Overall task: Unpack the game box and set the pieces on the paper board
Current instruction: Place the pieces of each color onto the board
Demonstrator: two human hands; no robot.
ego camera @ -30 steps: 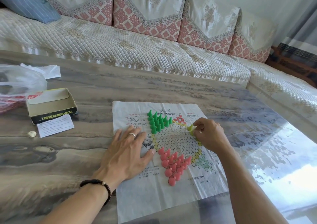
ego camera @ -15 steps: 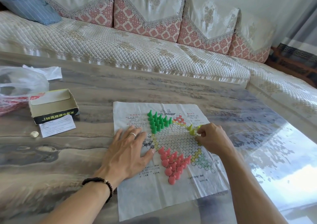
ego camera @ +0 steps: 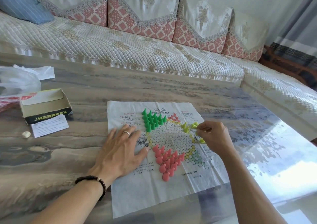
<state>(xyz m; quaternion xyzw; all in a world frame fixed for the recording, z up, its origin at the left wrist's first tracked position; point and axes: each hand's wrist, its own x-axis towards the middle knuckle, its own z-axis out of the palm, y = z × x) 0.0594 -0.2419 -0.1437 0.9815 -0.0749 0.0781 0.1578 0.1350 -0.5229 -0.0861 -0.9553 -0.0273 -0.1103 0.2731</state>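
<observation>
— What does the head view show on the worktop?

— A paper board lies flat near the middle, printed with a star of hexagon cells. The left hand rests on its left part, fingers spread straight and flat, a ring on one finger and a dark bead bracelet at the wrist.

— And the right hand?

— The right hand is over the board's right side, fingers curled, its fingertips pinching a yellow-green piece. Two more yellow-green pieces stand just left of it on the board, and another peeks out under the hand at the near side (whether that hand holds further pieces I cannot tell).

— The other pieces?

— A cluster of green pieces stands upright on the far-left point of the star, just beyond the left hand's fingertips. A cluster of pink pieces fills the near point, just right of the left thumb.

— The game box?

— The open game box sits well to the left, with a leaflet touching its near edge and a small pale pebble-like thing beside that. A clear plastic bag lies behind the box. A quilted sofa runs along the far side.
</observation>
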